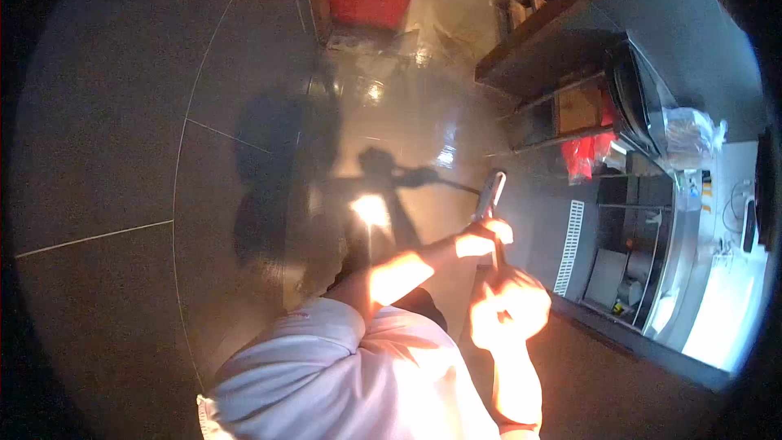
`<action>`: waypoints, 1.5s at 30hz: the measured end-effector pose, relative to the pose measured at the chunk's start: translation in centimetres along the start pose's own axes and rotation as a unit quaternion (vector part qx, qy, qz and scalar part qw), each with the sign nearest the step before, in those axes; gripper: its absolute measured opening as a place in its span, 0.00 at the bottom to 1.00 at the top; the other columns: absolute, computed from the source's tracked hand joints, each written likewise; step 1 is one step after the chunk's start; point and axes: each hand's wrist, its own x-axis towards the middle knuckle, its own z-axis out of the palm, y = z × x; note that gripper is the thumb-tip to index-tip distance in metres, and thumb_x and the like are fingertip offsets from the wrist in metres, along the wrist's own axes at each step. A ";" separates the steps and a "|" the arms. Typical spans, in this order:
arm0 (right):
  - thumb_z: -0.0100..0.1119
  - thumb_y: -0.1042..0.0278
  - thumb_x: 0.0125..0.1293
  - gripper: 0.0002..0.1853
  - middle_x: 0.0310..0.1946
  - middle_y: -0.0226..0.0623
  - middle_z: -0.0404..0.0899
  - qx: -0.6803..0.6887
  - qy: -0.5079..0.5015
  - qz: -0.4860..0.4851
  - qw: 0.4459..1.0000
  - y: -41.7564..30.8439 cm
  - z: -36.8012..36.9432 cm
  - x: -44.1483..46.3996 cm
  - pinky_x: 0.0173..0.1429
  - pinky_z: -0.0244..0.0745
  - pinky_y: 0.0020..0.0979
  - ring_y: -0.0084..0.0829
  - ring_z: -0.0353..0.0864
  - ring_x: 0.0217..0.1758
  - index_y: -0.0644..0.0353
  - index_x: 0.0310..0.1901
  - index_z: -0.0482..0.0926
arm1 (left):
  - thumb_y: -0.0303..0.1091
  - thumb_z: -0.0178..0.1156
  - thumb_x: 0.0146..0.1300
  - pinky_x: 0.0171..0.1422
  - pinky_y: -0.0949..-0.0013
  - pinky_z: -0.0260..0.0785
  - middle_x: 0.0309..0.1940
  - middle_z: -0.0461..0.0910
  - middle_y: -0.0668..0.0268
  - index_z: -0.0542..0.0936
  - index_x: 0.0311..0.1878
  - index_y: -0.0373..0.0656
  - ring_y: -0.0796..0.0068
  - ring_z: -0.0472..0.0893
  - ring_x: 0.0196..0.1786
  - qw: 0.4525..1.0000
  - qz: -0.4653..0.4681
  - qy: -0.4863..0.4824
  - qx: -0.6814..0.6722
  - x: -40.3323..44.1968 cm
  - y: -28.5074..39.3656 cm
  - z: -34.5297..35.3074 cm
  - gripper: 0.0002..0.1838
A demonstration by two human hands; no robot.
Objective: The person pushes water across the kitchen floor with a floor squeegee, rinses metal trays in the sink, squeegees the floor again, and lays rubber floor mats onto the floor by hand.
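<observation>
Both my hands are closed round the thin handle of a long-handled tool [498,257]. My left hand [489,238] grips it further up the picture, nearer the head. My right hand [511,311] holds it closer to my body, with the fingers curled; strong light washes out their detail. A narrow, pale, shiny head shows just beyond my left hand, near the floor [440,220]. The exact kind of tool cannot be made out. Shadows of my hands and of the handle fall ahead of me.
A red crate [371,2] stands ahead on wet-looking floor. Dark tiles [106,147] run along the left. Right are a slatted white grate [569,246], open shelving [635,236], a red plastic bag [580,155], a clear plastic bag [689,134] and a dark ledge [554,12].
</observation>
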 end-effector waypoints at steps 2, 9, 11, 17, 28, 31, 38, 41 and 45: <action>0.60 0.71 0.62 0.15 0.14 0.32 0.68 0.004 0.011 0.022 1.000 -2.8 -4.6 1.2 0.23 0.63 0.30 0.28 0.66 0.16 0.58 0.19 0.68 | 0.29 0.64 0.58 0.56 0.57 0.76 0.45 0.81 0.59 0.82 0.44 0.40 0.60 0.81 0.52 0.954 0.033 -0.021 0.296 1.3 1.1 2.6 0.10; 0.49 0.76 0.61 0.11 0.13 0.30 0.66 0.365 0.193 -0.081 0.907 -6.0 -8.6 7.3 0.22 0.59 0.32 0.23 0.63 0.15 0.58 0.21 0.66 | 0.22 0.65 0.50 0.36 0.56 0.74 0.26 0.81 0.63 0.83 0.36 0.46 0.57 0.83 0.32 0.859 0.123 0.044 0.495 4.6 14.8 -0.1 0.10; 0.48 0.69 0.71 0.16 0.17 0.24 0.52 0.320 0.296 0.051 0.898 -2.8 -6.6 4.7 0.31 0.61 0.32 0.23 0.54 0.23 0.53 0.23 0.61 | 0.23 0.65 0.51 0.37 0.56 0.74 0.25 0.81 0.61 0.82 0.34 0.45 0.56 0.84 0.34 0.917 -0.092 0.102 0.374 4.9 18.5 -6.2 0.07; 0.51 0.68 0.74 0.11 0.25 0.37 0.77 0.289 0.363 0.324 0.824 5.8 13.7 9.2 0.41 0.82 0.34 0.35 0.84 0.31 0.64 0.33 0.74 | 0.32 0.68 0.55 0.45 0.52 0.76 0.29 0.80 0.56 0.82 0.32 0.46 0.50 0.84 0.41 0.666 0.015 0.054 0.743 3.9 26.4 -29.0 0.05; 0.52 0.69 0.72 0.16 0.23 0.41 0.80 0.254 0.114 0.236 0.931 6.9 23.2 2.1 0.35 0.70 0.31 0.26 0.72 0.26 0.63 0.24 0.75 | 0.32 0.66 0.52 0.44 0.49 0.77 0.32 0.82 0.57 0.84 0.31 0.46 0.51 0.84 0.43 0.713 -0.120 0.168 0.670 -10.2 22.1 -35.5 0.03; 0.55 0.75 0.68 0.14 0.20 0.35 0.71 0.319 0.164 0.270 0.894 7.0 18.3 1.6 0.37 0.75 0.38 0.28 0.71 0.25 0.58 0.24 0.65 | 0.32 0.69 0.52 0.64 0.53 0.74 0.39 0.85 0.59 0.85 0.35 0.44 0.53 0.84 0.49 0.672 -0.098 0.151 0.719 -11.2 19.7 -30.1 0.07; 0.54 0.72 0.69 0.18 0.15 0.29 0.61 0.305 0.052 0.191 0.931 4.1 4.1 6.4 0.26 0.62 0.32 0.24 0.60 0.18 0.56 0.20 0.62 | 0.26 0.66 0.51 0.56 0.52 0.76 0.38 0.86 0.56 0.86 0.36 0.43 0.51 0.84 0.48 0.779 -0.111 0.266 0.557 -5.9 12.1 -14.8 0.07; 0.53 0.79 0.65 0.16 0.14 0.33 0.66 0.233 0.013 0.173 0.957 1.2 1.1 7.6 0.27 0.68 0.32 0.26 0.65 0.18 0.60 0.20 0.64 | 0.38 0.63 0.61 0.49 0.51 0.76 0.29 0.84 0.56 0.86 0.36 0.46 0.51 0.84 0.37 0.817 -0.137 0.092 0.552 -1.1 9.3 -10.3 0.08; 0.52 0.80 0.63 0.13 0.11 0.35 0.66 0.008 0.003 0.149 0.989 -2.4 -3.7 7.4 0.23 0.66 0.32 0.26 0.65 0.16 0.60 0.20 0.67 | 0.36 0.65 0.58 0.50 0.52 0.75 0.34 0.84 0.61 0.87 0.40 0.47 0.54 0.83 0.42 0.875 0.007 0.005 0.485 1.8 9.1 -4.8 0.09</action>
